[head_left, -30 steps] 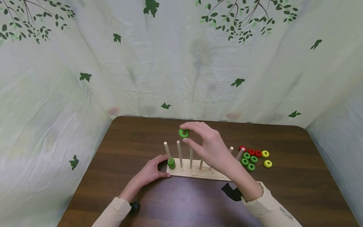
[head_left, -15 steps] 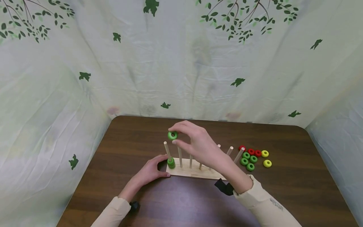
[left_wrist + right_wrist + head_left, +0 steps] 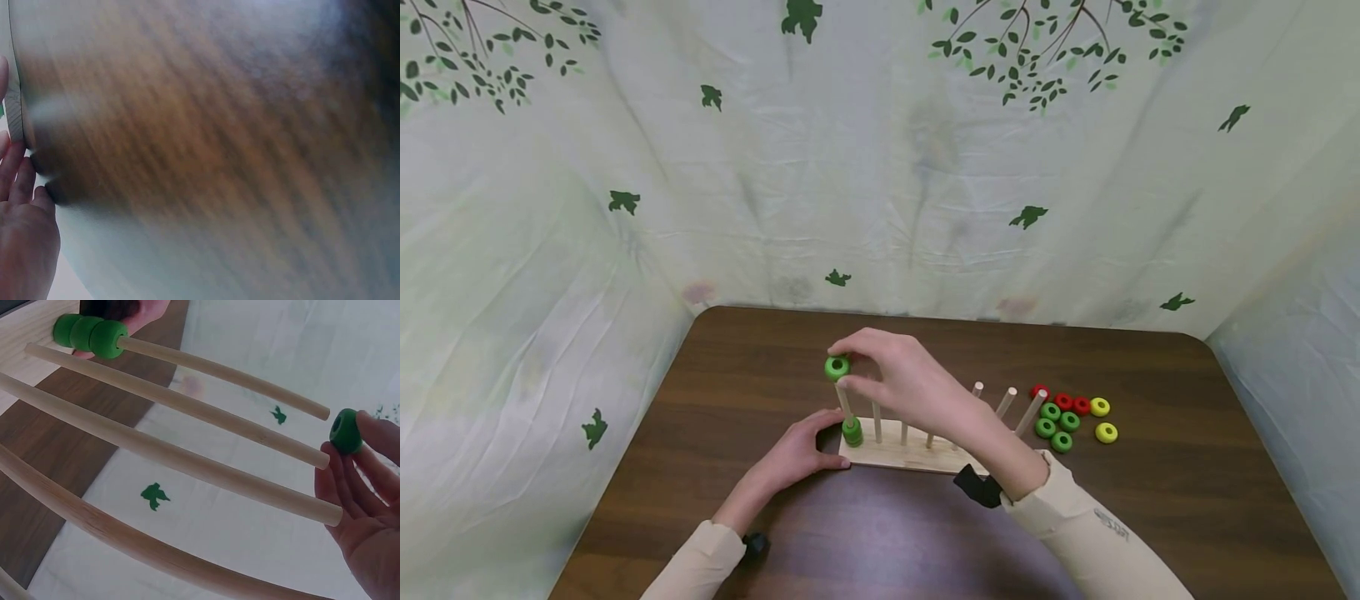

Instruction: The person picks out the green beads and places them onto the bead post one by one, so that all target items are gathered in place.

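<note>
My right hand pinches a green wooden ring between thumb and fingers, at the top of the leftmost peg. In the right wrist view the held ring is just off that peg's tip, its hole turned toward it. Several upright pegs stand in a row on a pale wooden pegboard. Three green rings are stacked at the base of the leftmost peg. My left hand grips the board's left end, thumb at the front edge and fingers behind.
On the brown table, right of the board, lie several loose green rings, three red rings and two yellow rings. A pale cloth with leaf prints hangs behind the table.
My right hand has carried the green ring left and slightly down, from above the middle pegs to the top of the leftmost peg. My left hand stays on the board.
</note>
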Demonstrator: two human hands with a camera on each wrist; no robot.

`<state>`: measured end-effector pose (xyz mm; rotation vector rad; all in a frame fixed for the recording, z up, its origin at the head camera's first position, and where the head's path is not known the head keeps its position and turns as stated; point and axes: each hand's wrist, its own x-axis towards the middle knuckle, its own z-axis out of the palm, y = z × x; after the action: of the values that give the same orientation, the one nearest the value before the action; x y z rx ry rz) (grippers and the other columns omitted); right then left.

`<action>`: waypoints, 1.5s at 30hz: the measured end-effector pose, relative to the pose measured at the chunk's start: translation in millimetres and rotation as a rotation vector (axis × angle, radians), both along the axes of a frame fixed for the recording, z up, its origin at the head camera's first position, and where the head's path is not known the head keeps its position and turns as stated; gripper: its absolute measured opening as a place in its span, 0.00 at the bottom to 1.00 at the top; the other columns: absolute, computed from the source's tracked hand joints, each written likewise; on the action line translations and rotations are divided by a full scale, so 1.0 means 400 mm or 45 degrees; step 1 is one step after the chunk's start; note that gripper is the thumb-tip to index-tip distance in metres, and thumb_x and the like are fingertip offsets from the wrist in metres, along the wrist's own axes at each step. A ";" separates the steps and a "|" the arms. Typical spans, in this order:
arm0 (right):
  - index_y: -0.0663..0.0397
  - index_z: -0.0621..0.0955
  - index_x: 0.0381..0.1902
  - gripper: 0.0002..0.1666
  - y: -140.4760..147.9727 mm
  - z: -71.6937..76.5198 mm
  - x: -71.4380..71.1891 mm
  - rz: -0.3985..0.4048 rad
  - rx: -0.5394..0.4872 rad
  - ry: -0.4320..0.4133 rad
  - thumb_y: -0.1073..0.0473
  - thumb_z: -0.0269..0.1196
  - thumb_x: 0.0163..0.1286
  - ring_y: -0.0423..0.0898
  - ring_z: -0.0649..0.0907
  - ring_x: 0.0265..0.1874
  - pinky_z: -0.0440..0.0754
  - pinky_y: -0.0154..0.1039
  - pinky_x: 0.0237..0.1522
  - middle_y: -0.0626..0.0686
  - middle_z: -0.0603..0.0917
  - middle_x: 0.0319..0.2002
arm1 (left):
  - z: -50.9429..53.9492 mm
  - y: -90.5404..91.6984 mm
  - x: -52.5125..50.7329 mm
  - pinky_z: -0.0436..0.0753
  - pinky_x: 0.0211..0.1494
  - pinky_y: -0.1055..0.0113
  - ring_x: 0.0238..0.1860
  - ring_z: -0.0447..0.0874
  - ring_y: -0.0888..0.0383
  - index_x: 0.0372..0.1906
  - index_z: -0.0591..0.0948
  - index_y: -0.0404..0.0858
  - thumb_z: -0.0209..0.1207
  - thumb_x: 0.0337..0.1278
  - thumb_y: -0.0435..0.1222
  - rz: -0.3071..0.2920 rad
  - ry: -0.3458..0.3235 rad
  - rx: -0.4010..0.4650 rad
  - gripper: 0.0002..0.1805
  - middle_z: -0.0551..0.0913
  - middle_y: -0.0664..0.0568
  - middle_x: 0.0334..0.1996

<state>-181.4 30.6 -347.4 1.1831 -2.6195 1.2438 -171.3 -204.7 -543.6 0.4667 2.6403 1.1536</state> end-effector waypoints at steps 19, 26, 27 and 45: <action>0.47 0.83 0.49 0.15 -0.022 -0.016 -0.017 0.025 0.202 -0.077 0.61 0.68 0.65 0.38 0.82 0.44 0.77 0.32 0.47 0.39 0.82 0.43 | -0.002 -0.003 -0.001 0.68 0.67 0.51 0.67 0.68 0.53 0.63 0.78 0.49 0.78 0.40 0.44 0.002 -0.022 -0.007 0.38 0.75 0.54 0.63; 0.47 0.83 0.50 0.15 -0.022 -0.017 -0.017 0.024 0.214 -0.071 0.62 0.68 0.65 0.34 0.80 0.42 0.77 0.32 0.47 0.39 0.82 0.43 | -0.003 -0.004 -0.001 0.68 0.66 0.50 0.67 0.68 0.52 0.63 0.78 0.49 0.78 0.41 0.45 0.009 -0.034 0.002 0.38 0.74 0.53 0.64; 0.47 0.83 0.51 0.16 -0.022 -0.017 -0.016 0.027 0.215 -0.072 0.62 0.68 0.65 0.34 0.80 0.43 0.77 0.33 0.47 0.39 0.82 0.44 | -0.003 -0.003 -0.001 0.68 0.66 0.49 0.67 0.68 0.52 0.63 0.78 0.49 0.78 0.41 0.45 0.008 -0.034 0.006 0.38 0.74 0.53 0.64; 0.44 0.80 0.58 0.20 0.043 -0.004 0.054 -0.011 -0.124 0.102 0.60 0.65 0.69 0.35 0.79 0.48 0.78 0.34 0.48 0.38 0.79 0.55 | -0.003 -0.001 -0.001 0.68 0.66 0.49 0.67 0.68 0.47 0.64 0.77 0.44 0.78 0.40 0.42 -0.001 0.013 -0.023 0.40 0.74 0.45 0.65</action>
<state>-159.6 47.8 -349.1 1.1789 -2.4749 1.2778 -171.8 -205.1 -544.9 0.4718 2.6569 1.1287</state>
